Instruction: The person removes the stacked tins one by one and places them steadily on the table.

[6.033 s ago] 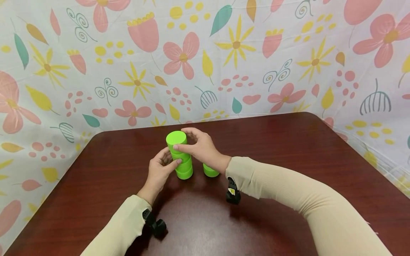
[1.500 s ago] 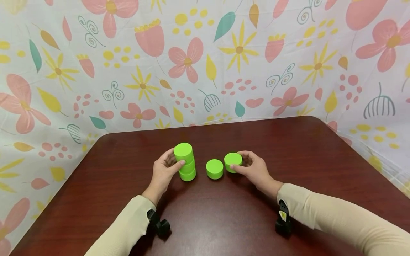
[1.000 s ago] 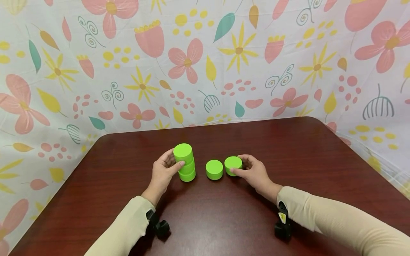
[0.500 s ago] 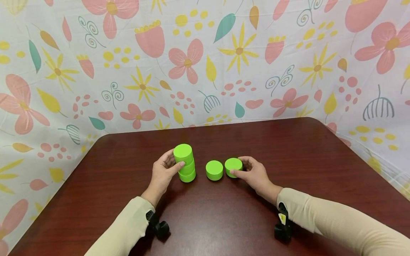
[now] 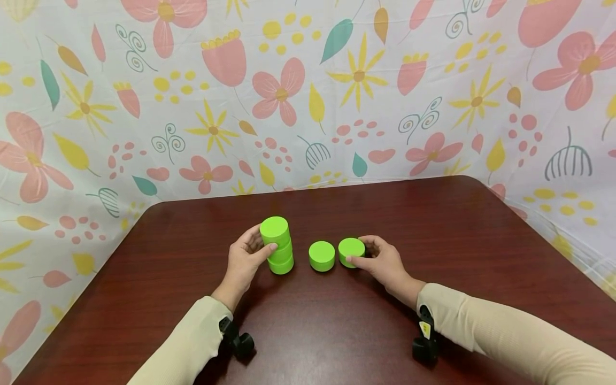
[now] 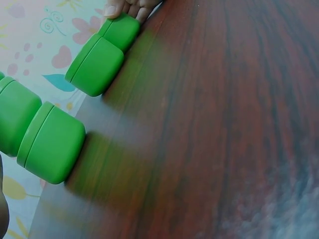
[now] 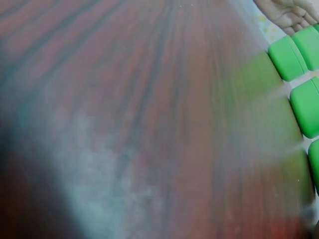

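two hands rest on a dark red wooden table (image 5: pixel 433 224), each at bright green pucks. your left hand (image 5: pixel 244 260) curls around a stack of green pucks (image 5: pixel 276 244), thumb on the near side and fingers behind it, holding it upright; the stack looks three pucks high. your right hand (image 5: pixel 382 261) pinches a single green puck (image 5: pixel 351 251) that sits flat on the table, thumb at its near edge and fingers wrapped behind.

a loose green puck (image 5: pixel 322 255) lies between your two sets of fingers, just beside the pinched puck and a little apart from the stack. nobody is touching it.

to handle the pinched puck well, keep your grip low on its sides and level, and lift straight up before moving sideways, since the loose puck sits right at your fingertips on the way toward the stack. keep the left thumb and fingers firm on the stack, because a tall column like this could tip with a nudge.

beyond your fingers, a floral cloth backdrop (image 5: pixel 308 91) rises behind the table. small black wrist-mounted cameras (image 5: pixel 423 342) sit under your beige sleeves.
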A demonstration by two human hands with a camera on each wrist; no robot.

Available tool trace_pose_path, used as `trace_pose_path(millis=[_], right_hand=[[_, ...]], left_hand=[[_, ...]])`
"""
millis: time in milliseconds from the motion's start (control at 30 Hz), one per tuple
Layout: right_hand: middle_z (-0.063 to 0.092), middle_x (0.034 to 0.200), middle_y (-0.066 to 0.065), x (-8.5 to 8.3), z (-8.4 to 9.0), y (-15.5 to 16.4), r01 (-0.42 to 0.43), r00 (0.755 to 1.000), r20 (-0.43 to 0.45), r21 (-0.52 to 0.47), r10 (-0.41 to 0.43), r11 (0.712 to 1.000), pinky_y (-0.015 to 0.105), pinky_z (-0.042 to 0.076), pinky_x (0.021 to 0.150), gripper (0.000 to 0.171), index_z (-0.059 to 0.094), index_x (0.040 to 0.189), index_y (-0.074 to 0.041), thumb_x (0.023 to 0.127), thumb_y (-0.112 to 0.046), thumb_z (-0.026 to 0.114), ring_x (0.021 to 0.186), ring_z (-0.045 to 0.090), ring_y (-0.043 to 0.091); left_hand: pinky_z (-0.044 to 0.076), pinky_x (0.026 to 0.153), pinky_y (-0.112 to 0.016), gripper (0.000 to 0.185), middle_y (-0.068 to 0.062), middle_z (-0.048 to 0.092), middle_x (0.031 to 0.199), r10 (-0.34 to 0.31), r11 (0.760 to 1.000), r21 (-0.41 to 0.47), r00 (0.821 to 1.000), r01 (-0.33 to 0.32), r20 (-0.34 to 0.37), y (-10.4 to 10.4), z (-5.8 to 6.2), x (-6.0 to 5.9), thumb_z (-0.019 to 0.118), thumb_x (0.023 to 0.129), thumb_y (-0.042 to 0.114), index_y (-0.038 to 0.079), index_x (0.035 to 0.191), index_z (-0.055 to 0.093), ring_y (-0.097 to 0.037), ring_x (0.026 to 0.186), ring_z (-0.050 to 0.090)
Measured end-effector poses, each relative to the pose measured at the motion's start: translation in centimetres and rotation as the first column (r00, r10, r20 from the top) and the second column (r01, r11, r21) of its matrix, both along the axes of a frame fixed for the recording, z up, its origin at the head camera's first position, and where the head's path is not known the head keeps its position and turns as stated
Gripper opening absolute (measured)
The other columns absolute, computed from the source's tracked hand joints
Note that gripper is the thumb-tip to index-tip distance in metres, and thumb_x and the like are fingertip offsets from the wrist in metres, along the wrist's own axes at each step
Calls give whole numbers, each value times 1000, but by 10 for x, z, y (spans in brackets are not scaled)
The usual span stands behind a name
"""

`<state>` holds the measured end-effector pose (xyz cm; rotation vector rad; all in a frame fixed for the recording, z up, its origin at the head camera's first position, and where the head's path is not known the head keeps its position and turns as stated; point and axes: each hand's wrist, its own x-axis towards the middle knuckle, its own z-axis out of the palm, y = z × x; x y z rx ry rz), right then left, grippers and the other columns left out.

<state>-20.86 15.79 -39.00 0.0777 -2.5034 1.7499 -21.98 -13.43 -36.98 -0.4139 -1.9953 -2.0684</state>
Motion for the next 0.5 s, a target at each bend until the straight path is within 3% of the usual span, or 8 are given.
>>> trace_pose_path(millis=[200, 500], right_hand=[[60, 116, 15, 0, 3, 1, -2, 1000, -6, 32, 2, 999, 37, 43, 91, 54, 54, 120, -3, 75, -21, 78, 108, 55, 26], [58, 122, 15, 5, 1, 3, -11, 1000, 2, 52, 11, 999, 41, 42, 94, 59, 52, 124, -4, 75, -25, 77, 114, 52, 28]], left_hand=[[47, 87, -24, 49, 10, 67, 101, 0, 1000, -16, 1000, 0, -5, -1, 1, -1, 70, 78, -4, 0, 124, 55, -9, 97, 62], [47, 87, -24, 48, -15, 63, 114, 12, 999, -51, 1000, -12, 3, -1, -1, 0, 71, 79, -1, 1, 124, 55, -9, 99, 62]])
